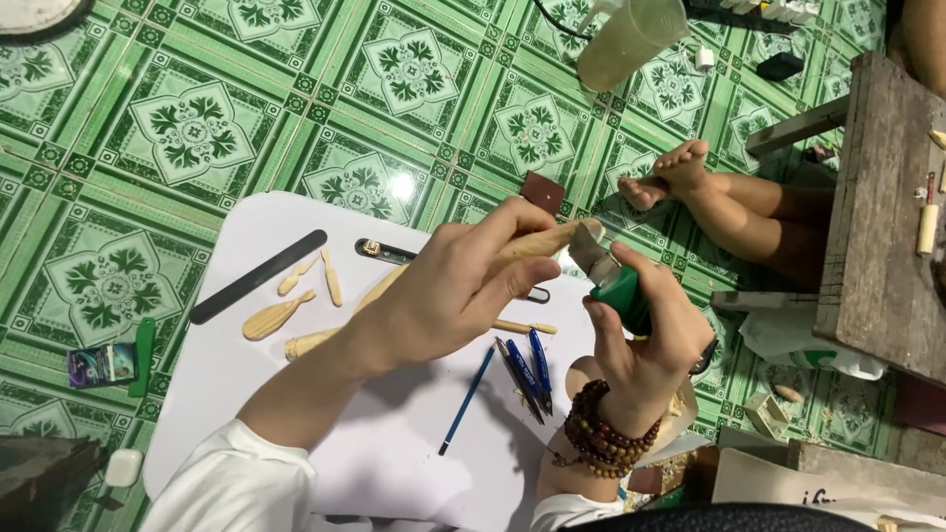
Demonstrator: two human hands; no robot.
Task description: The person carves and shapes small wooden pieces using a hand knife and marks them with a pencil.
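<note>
Black file [258, 277] and small carved wood pieces [279, 315] on a white board [246, 384], left of the left hand. Left hand [458, 286]: fingers closed around a wooden stick [537, 243], held above the board. Pencil [467, 399] and pens [527, 369] below it. Right hand [645, 330]: gripping a green-handled knife [611, 281], blade touching the stick's end; bead bracelet [601, 433] on the wrist.

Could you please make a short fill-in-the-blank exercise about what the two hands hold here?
1. The left hand holds a carved piece made of ____.
2. The right hand holds a tool with a ____ handle.
3. A bead bracelet sits on the ____ wrist.
4. The floor tiles are ____ and white.

Missing words: wood; green; right; green
</note>
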